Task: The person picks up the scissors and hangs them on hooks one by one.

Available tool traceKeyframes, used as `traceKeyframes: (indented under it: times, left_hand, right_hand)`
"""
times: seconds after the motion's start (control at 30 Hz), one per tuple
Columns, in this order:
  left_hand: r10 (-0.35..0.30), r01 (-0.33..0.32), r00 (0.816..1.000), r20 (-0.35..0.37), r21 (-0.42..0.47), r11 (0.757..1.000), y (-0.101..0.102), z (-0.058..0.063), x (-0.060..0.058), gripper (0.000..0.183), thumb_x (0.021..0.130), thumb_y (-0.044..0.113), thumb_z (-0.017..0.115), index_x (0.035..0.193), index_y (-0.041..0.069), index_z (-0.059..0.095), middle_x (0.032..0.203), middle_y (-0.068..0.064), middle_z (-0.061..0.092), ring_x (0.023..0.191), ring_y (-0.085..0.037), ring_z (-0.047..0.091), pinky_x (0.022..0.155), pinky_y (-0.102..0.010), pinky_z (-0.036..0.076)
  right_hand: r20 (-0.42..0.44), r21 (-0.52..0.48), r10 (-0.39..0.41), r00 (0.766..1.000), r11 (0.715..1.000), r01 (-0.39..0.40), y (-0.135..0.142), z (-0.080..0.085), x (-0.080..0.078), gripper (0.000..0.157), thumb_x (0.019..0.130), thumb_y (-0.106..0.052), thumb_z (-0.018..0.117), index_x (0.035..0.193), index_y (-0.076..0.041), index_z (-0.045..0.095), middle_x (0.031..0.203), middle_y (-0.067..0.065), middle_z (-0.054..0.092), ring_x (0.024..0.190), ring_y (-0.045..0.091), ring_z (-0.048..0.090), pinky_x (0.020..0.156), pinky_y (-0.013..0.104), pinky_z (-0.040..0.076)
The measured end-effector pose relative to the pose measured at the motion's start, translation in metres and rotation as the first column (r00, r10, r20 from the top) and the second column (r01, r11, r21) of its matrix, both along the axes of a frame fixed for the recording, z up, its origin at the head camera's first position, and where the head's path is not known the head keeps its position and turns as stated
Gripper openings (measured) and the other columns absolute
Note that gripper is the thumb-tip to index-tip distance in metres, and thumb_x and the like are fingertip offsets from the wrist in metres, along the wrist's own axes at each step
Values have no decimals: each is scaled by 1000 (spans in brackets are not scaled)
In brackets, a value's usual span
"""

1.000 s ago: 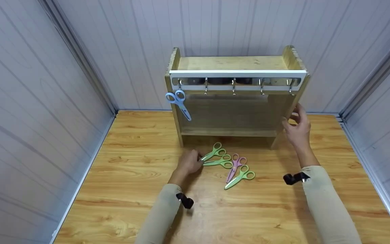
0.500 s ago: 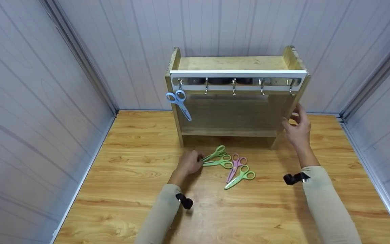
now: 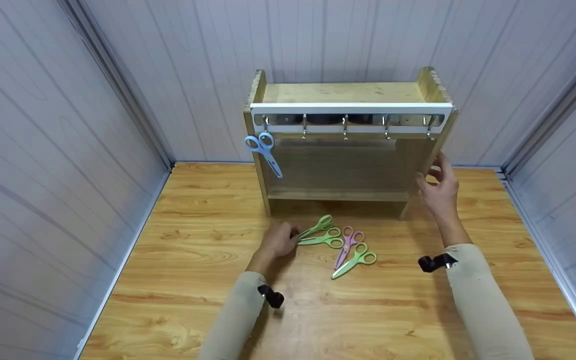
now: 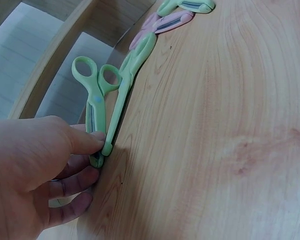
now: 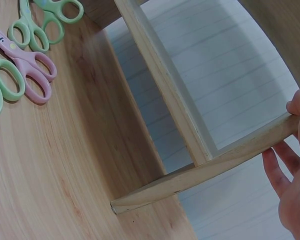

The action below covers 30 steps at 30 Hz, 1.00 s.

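Note:
My left hand (image 3: pixel 279 239) pinches the blade end of a pair of green scissors (image 4: pixel 96 100), between thumb and fingers. Its handle loops tilt up off the floor. Right beside it lies a second pair of green scissors (image 3: pixel 329 239). Farther right are pink scissors (image 3: pixel 346 247) and another green pair (image 3: pixel 354 261), lying flat. My right hand (image 3: pixel 440 192) holds the right side panel of a wooden shelf (image 3: pixel 338 195), thumb at the front edge and fingers around the outer side. Blue scissors (image 3: pixel 266 150) hang from the shelf's leftmost hook.
A white rail (image 3: pixel 353 107) with several metal hooks (image 3: pixel 345 129) runs across the shelf's upper front. The shelf stands on a wood-grain floor (image 3: pixel 193 280) near the back wall (image 3: pixel 348 40). Pale panel walls close in the left and right sides.
The handles of the pinched green scissors have tipped up and turned slightly since a second ago, then stayed so. My right hand and the shelf have not moved.

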<state>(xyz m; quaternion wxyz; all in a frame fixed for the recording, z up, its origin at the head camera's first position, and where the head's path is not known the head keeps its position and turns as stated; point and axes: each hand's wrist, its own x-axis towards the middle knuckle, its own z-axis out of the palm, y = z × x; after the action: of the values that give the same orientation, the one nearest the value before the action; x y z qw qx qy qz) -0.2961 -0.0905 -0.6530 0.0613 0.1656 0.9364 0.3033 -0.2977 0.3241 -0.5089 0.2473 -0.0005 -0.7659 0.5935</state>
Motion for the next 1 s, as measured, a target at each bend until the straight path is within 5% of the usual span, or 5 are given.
traceKeyframes:
  times: [0.4,0.83,0.9,1.0]
  left_hand:
    - [-11,12,999,44,-30,999,-4,-2,-3,14,104,19,72,114,18,82,93,3,75,83,-14,57,76,-35,47]
    - [-56,56,997,-53,-10,998,-14,-9,-4,12,104,21,71,116,22,75,95,5,72,82,-12,56,75,-33,46]
    - [-62,63,996,-70,10,998,-16,-7,-3,12,103,19,70,115,23,73,94,6,71,81,-13,54,73,-33,45]
    - [-60,62,996,-59,33,998,-14,19,9,12,103,16,69,115,20,71,96,0,74,81,-18,54,74,-37,45]
  right_hand:
    - [-9,6,-2,1000,1000,2,0,-1,0,69,102,4,69,167,-8,50,132,-5,61,106,0,66,81,8,57]
    - [6,30,-14,1000,999,14,1,-1,-1,69,102,3,70,167,-8,50,131,-4,60,104,-3,66,81,7,56]
    - [4,23,-11,1000,1000,11,1,-1,-1,68,102,3,70,167,-8,51,129,-6,60,105,-2,66,82,8,56]
    - [-2,8,-1,1000,1000,2,0,-1,0,67,102,2,71,166,-10,53,128,-8,61,106,1,67,82,9,57]
